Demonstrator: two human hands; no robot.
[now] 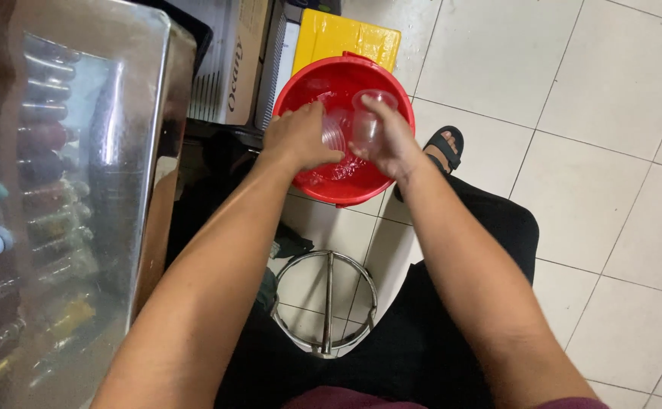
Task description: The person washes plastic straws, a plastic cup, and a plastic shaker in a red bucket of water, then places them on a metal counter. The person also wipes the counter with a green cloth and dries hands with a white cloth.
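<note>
Clear plastic cup (pixel 369 121): thin, see-through, upright, held over a red basin (pixel 301 79) of water on the tiled floor (pixel 596 174).
Right hand (pixel 391 144): grip closed round the cup.
Left hand (pixel 298 138): grip closed on a second clear cup (pixel 335 132).
Handling: light squeeze; thin walls likely buckle.

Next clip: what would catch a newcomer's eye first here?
The bright red basin on the tiled floor, top centre, holding water. Over it, the right hand grips a clear plastic cup, while the left hand holds another clear cup beside it. A yellow box sits just behind the basin, and a shiny metal counter fills the left side.
</note>
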